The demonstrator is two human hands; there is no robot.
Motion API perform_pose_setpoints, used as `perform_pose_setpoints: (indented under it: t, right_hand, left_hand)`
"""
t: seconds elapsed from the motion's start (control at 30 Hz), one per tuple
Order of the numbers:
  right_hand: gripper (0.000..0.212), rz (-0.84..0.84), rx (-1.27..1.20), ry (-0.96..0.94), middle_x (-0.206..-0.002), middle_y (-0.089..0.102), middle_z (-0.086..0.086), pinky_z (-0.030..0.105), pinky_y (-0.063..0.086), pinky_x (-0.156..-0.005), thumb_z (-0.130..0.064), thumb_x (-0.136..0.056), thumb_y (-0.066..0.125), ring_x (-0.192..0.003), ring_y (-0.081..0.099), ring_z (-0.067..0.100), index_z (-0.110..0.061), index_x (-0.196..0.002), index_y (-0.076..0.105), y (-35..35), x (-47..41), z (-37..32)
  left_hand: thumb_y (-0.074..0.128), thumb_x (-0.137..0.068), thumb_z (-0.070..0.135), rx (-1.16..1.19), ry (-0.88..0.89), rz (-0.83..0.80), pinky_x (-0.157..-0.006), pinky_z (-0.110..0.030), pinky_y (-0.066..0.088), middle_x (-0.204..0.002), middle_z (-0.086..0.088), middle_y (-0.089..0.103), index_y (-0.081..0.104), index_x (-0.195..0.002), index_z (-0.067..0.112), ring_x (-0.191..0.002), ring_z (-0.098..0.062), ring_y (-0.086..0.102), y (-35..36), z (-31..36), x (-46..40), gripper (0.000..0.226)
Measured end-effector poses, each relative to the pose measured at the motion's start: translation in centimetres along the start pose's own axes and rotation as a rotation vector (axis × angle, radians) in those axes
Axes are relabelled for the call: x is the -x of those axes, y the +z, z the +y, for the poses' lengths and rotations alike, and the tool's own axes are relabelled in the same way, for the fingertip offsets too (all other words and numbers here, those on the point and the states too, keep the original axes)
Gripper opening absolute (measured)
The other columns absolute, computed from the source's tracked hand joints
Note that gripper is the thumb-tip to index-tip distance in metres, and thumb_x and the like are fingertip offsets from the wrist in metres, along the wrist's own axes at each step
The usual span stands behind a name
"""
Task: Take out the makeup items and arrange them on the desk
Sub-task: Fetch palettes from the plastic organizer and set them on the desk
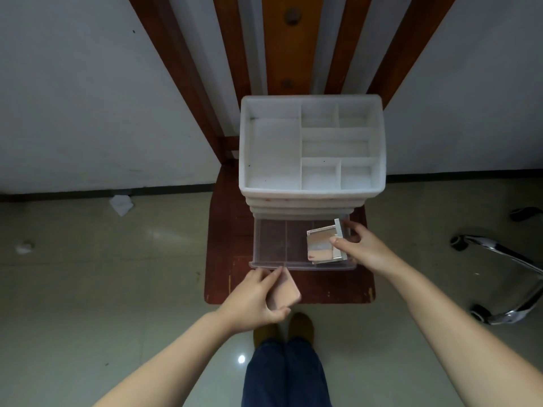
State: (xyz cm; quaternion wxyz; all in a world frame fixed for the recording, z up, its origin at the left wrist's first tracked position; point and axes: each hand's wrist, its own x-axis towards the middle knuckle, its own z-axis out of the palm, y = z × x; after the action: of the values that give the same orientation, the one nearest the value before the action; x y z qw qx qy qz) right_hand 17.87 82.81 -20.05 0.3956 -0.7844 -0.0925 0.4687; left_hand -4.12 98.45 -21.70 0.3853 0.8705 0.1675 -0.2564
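A white organiser [312, 148] with divided top compartments stands on the seat of a dark red wooden chair [223, 259], which is set against a pale wall. Its lowest drawer [276, 245], made of clear plastic, is pulled out toward the person, and a thin divider runs across its floor.

The right hand [363, 248] reaches into the right end of the drawer and pinches an open makeup compact [324, 245] between thumb and fingers; the compact has a silvery edge and pinkish-beige pans or mirror faces, and it sits tilted, partly above the drawer's right side. Whether it still touches the drawer floor cannot be told.

The left hand [255, 298] is just in front of the drawer's front lip, closed around a flat pinkish-beige puff [285, 292] with a squarish, diamond-like outline, gripped between thumb and curled fingers.

Below, dark blue trousers and brown shoes [299, 326] show on the glossy tiled floor [117, 274]. A crumpled white scrap [121, 204] lies by the wall, and a chrome chair base [505, 277] stands at the right
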Motion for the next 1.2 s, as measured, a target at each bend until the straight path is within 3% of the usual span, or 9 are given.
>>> perform_pose_setpoints:
  t: [0.1, 0.27, 0.5, 0.57, 0.67, 0.83, 0.93, 1.07, 1.2]
  right_hand:
    - [0.06, -0.012, -0.016, 0.024, -0.109, 0.057, -0.011, 0.032, 0.049, -0.092, -0.037, -0.082, 0.067, -0.101, 0.058, 0.008, -0.023, -0.134, 0.041, 0.0, -0.5, -0.2]
    - [0.06, -0.094, -0.022, 0.022, -0.127, 0.054, -0.003, 0.041, 0.047, -0.099, -0.036, -0.082, 0.068, -0.116, 0.054, 0.016, -0.023, -0.135, 0.041, 0.2, -0.9, -0.7]
    - [0.056, -0.144, -0.056, 0.005, -0.132, 0.053, -0.002, 0.046, 0.045, -0.102, -0.037, -0.081, 0.069, -0.119, 0.054, 0.017, -0.028, -0.131, 0.045, -0.2, -1.3, -1.1]
    - [0.05, -0.165, -0.081, 0.026, -0.132, 0.053, 0.0, 0.044, 0.046, -0.101, -0.035, -0.081, 0.069, -0.117, 0.055, 0.017, -0.03, -0.125, 0.047, 0.0, -1.3, -1.0]
    - [0.063, -0.147, 0.044, -0.018, -0.133, 0.049, -0.005, 0.031, 0.044, -0.099, -0.038, -0.079, 0.071, -0.12, 0.049, 0.012, -0.027, -0.133, 0.041, 0.5, -1.2, -1.1]
    - [0.058, -0.165, 0.148, -0.086, -0.125, 0.048, -0.007, 0.021, 0.034, -0.095, -0.041, -0.077, 0.072, -0.115, 0.046, 0.008, -0.029, -0.124, 0.04, 0.6, -0.7, -1.7]
    - [0.078, -0.225, 0.285, -0.099, -0.13, 0.044, -0.006, 0.019, 0.033, -0.097, -0.041, -0.075, 0.074, -0.118, 0.044, 0.008, -0.021, -0.139, 0.033, 0.4, -0.6, -2.2]
    - [0.085, -0.287, 0.555, -0.046, -0.13, 0.038, 0.004, 0.021, 0.037, -0.092, -0.04, -0.075, 0.071, -0.11, 0.046, 0.014, -0.02, -0.144, 0.025, 0.0, 0.2, -2.1]
    - [0.089, -0.586, 0.713, 0.08, -0.145, 0.038, 0.002, 0.02, 0.037, -0.1, -0.047, -0.077, 0.069, -0.125, 0.045, 0.015, -0.016, -0.147, 0.024, 1.0, 1.8, 0.1]
  left_hand:
    - [0.052, -0.072, 0.066, 0.009, -0.002, -0.068, -0.103, -0.024, 0.033, -0.136, 0.001, 0.035, 0.008, -0.149, 0.031, -0.126, -0.016, 0.032, -0.1, 0.7, -0.7, 0.096]
    - [0.062, -0.074, 0.054, -0.034, 0.026, -0.151, -0.102, -0.035, 0.038, -0.13, -0.008, 0.04, 0.001, -0.148, 0.031, -0.121, -0.024, 0.035, -1.6, 2.7, -2.9, 0.098]
    - [0.063, -0.073, 0.051, -0.277, 0.098, -0.092, -0.095, -0.04, 0.041, -0.124, -0.011, 0.043, 0.023, -0.142, 0.021, -0.115, -0.029, 0.039, -4.3, 5.0, -4.2, 0.085]
    - [0.061, -0.073, 0.051, -0.4, 0.122, -0.062, -0.093, -0.04, 0.038, -0.124, -0.012, 0.043, 0.028, -0.138, 0.017, -0.114, -0.031, 0.039, -4.8, 5.6, -4.1, 0.08]
    - [0.06, -0.073, 0.049, -0.467, 0.172, 0.002, -0.09, -0.04, 0.035, -0.121, -0.013, 0.042, 0.027, -0.136, 0.019, -0.111, -0.032, 0.038, -5.1, 6.4, -4.2, 0.078]
    - [0.058, -0.075, 0.049, -0.472, 0.198, 0.011, -0.092, -0.04, 0.032, -0.12, -0.012, 0.038, 0.008, -0.145, 0.03, -0.11, -0.03, 0.034, -5.0, 6.2, -3.9, 0.088]
    - [0.058, -0.076, 0.049, -0.466, 0.202, -0.014, -0.095, -0.04, 0.031, -0.121, -0.012, 0.036, -0.001, -0.146, 0.035, -0.112, -0.03, 0.032, -4.7, 5.6, -3.6, 0.092]
    - [0.06, -0.075, 0.05, -0.383, 0.145, -0.163, -0.095, -0.039, 0.033, -0.129, -0.013, 0.035, 0.004, -0.146, 0.033, -0.119, -0.03, 0.031, -4.1, 4.3, -2.8, 0.092]
    - [0.065, -0.076, 0.048, -0.249, -0.024, -0.461, -0.101, -0.04, 0.037, -0.138, -0.014, 0.032, 0.001, -0.148, 0.032, -0.129, -0.032, 0.028, -3.1, 2.8, -2.6, 0.098]
